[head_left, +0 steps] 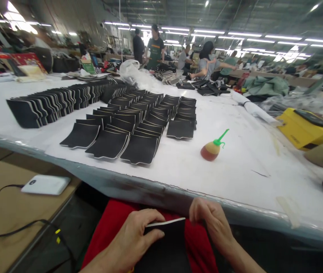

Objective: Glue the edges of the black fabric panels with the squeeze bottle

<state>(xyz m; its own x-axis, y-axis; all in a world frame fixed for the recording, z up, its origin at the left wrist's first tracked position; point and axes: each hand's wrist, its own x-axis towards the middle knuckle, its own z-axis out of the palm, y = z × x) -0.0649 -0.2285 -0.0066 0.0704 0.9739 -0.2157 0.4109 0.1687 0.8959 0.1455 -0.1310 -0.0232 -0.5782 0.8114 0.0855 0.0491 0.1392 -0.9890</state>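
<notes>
My left hand [138, 235] pinches the upper edge of a black panel with a pale cut edge [169, 246], thumb on the near face and fingers behind. The panel hangs over red cloth [104, 235] on my lap. Just right of the panel's top corner, my right hand [209, 220] is curled with its fingertips pressed together; whatever they hold, if anything, is too small to make out. On the white table [235, 189] ahead, rows of similar black panels [107, 142] lie overlapping. A squeeze bottle with a green spout [211, 151] and amber-red contents rests to their right.
Upright black panels [42, 106] line the table's left side. A white power bank [46, 184] with a black cable lies on a brown surface at left. At right stand a yellow box [306, 129] and a white roll [255, 108]. Several people [155, 47] are in the background.
</notes>
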